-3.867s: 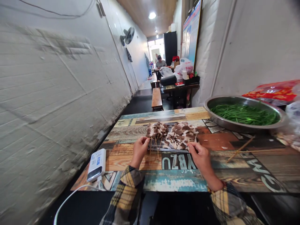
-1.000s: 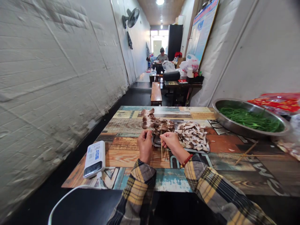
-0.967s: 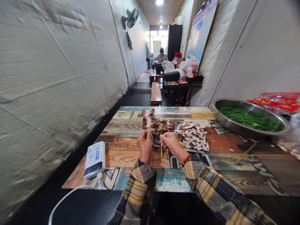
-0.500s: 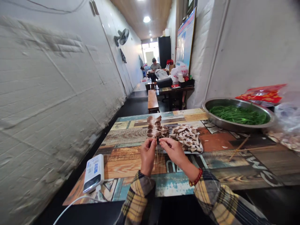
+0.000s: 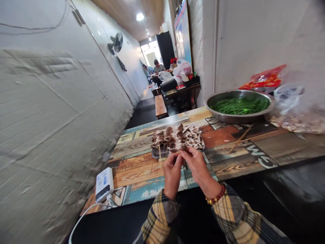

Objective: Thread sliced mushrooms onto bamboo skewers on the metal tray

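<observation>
My left hand (image 5: pixel 172 171) and my right hand (image 5: pixel 196 166) are raised together just before a metal tray (image 5: pixel 156 154) of sliced mushrooms (image 5: pixel 190 134). Both are closed in a pinch around a thin bamboo skewer with mushroom pieces (image 5: pixel 177 142) threaded on its upper end. Finished skewers (image 5: pixel 159 140) lie on the tray's left side, their sticks pointing toward me. Loose slices fill the right side of the tray.
A white power bank (image 5: pixel 104 183) with a cable lies at the table's (image 5: pixel 254 156) near left corner. A steel basin of green stalks (image 5: pixel 238 105), red and clear plastic bags (image 5: pixel 291 108) and loose skewers (image 5: pixel 240 137) stand right. A person (image 5: pixel 158 67) sits far down the aisle.
My view has swung left and tilted. Both hands have lifted slightly toward me from the tray, still pinching the skewer with mushroom on it.
</observation>
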`<state>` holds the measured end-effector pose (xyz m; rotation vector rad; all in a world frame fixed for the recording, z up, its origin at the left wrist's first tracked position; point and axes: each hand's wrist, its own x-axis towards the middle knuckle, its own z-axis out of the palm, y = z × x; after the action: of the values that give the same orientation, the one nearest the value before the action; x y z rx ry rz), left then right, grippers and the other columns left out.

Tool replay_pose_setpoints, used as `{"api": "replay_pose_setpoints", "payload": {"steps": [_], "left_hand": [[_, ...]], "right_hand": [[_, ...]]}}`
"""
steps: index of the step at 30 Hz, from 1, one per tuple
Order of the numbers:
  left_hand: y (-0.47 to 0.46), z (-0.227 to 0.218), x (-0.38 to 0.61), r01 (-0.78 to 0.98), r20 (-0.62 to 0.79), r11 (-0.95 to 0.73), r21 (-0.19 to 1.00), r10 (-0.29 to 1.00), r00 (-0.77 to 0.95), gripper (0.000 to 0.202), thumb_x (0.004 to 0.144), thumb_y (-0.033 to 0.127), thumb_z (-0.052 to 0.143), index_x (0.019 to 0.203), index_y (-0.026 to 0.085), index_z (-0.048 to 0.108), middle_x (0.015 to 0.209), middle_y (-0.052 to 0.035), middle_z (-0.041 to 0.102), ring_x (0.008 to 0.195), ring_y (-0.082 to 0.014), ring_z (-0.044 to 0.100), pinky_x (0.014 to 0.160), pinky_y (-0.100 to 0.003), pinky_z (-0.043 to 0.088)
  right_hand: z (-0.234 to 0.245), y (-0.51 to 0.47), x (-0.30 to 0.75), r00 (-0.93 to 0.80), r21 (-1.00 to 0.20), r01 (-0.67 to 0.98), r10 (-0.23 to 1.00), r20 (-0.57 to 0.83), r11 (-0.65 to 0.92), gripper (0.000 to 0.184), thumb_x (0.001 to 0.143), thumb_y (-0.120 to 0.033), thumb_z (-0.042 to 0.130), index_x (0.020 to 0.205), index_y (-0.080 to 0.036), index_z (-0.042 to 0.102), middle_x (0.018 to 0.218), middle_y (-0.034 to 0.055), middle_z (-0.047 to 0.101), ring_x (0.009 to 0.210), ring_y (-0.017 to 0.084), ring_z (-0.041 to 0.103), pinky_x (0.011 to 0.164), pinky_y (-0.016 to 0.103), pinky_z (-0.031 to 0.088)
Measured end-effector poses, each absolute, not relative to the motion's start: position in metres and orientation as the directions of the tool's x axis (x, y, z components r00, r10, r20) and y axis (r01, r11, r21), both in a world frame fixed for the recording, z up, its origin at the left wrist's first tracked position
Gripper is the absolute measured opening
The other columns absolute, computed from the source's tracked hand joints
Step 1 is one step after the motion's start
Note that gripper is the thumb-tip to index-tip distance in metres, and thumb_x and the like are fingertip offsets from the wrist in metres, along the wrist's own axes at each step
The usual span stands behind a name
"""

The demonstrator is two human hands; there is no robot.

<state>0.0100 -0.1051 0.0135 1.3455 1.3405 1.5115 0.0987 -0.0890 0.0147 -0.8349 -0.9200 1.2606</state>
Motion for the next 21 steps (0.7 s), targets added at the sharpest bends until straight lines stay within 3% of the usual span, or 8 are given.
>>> {"api": "replay_pose_setpoints", "payload": {"steps": [8, 11, 14, 17, 21], "left_hand": [[-0.114, 0.014, 0.039, 0.174, 0.167, -0.162, 0.971, 0.986, -0.012, 0.028, 0.076, 0.040, 0.067, 0.089, 0.017, 0.072, 0.085, -0.0071, 0.069, 0.076, -0.0179, 0.060, 0.072, -0.029, 0.048], [-0.109, 0.015, 0.035, 0.137, 0.156, -0.142, 0.980, 0.983, -0.099, 0.028, 0.078, 0.040, 0.065, 0.093, 0.017, 0.070, 0.082, -0.0047, 0.067, 0.072, -0.0139, 0.057, 0.067, -0.025, 0.045], [-0.099, 0.021, 0.034, -0.005, 0.120, -0.123, 0.992, 0.974, -0.190, 0.033, 0.076, 0.040, 0.067, 0.101, 0.019, 0.067, 0.090, -0.0037, 0.066, 0.075, -0.0117, 0.058, 0.067, -0.022, 0.043], [-0.089, 0.027, 0.041, -0.156, 0.091, -0.104, 0.982, 0.992, -0.089, 0.034, 0.073, 0.038, 0.071, 0.100, 0.019, 0.065, 0.093, -0.0041, 0.067, 0.077, -0.0121, 0.060, 0.070, -0.024, 0.045], [-0.081, 0.026, 0.055, -0.282, -0.006, -0.007, 0.959, 0.999, -0.044, 0.032, 0.064, 0.033, 0.079, 0.088, 0.015, 0.066, 0.081, -0.0032, 0.068, 0.065, -0.0116, 0.060, 0.064, -0.025, 0.046]], "right_hand": [[0.000, -0.095, 0.155, 0.113, -0.949, -0.097, 0.951, 0.289, 0.300, 0.016, 0.087, -0.032, 0.051, 0.081, -0.018, 0.058, 0.076, 0.0038, 0.066, 0.073, 0.018, 0.061, 0.066, 0.026, 0.047], [-0.010, -0.096, 0.163, 0.128, -0.947, -0.124, 0.952, 0.279, 0.295, 0.018, 0.090, -0.033, 0.048, 0.081, -0.019, 0.053, 0.071, 0.0016, 0.063, 0.064, 0.015, 0.060, 0.061, 0.025, 0.047], [-0.021, -0.099, 0.162, 0.085, -0.946, -0.190, 0.964, 0.252, 0.264, 0.020, 0.092, -0.036, 0.045, 0.080, -0.020, 0.048, 0.063, -0.0027, 0.055, 0.048, 0.010, 0.051, 0.048, 0.022, 0.041], [-0.032, -0.102, 0.157, 0.047, -0.950, -0.194, 0.970, 0.240, 0.244, 0.020, 0.091, -0.038, 0.047, 0.086, -0.019, 0.050, 0.063, -0.0033, 0.053, 0.044, 0.009, 0.046, 0.043, 0.021, 0.036], [-0.042, -0.104, 0.156, 0.023, -0.953, -0.226, 0.979, 0.201, 0.200, 0.024, 0.090, -0.042, 0.048, 0.086, -0.019, 0.053, 0.062, -0.0030, 0.053, 0.044, 0.009, 0.045, 0.042, 0.021, 0.035]]}}
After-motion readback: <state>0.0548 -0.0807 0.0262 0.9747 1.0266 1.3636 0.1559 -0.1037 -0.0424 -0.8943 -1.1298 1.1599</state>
